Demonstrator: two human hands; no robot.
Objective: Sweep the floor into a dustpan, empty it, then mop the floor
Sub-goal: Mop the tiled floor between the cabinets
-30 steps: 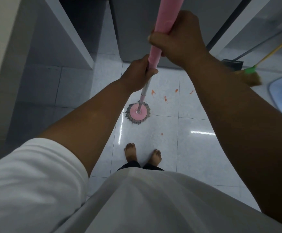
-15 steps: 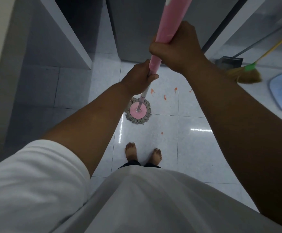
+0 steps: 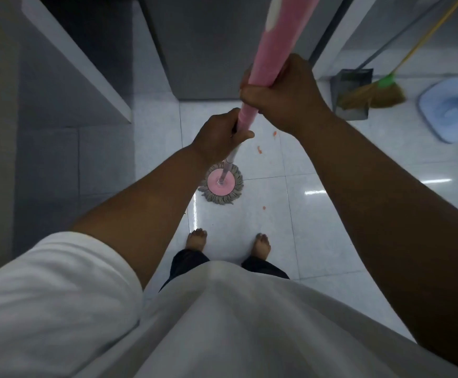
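Gripping mop handle (image 3: pixel 274 45), both hands stacked.

Worn on the head; aimed forward and steeply down; sat close above the shirt front (image 3: pixel 236 323), farther from the tiled floor (image 3: pixel 236 227) and bare feet (image 3: pixel 196 240)

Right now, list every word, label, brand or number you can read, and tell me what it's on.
No text can be read anywhere.
The pink mop handle has a white patch near the frame's top, too blurred to tell whether it carries print.
The dustpan and broom show no markings.
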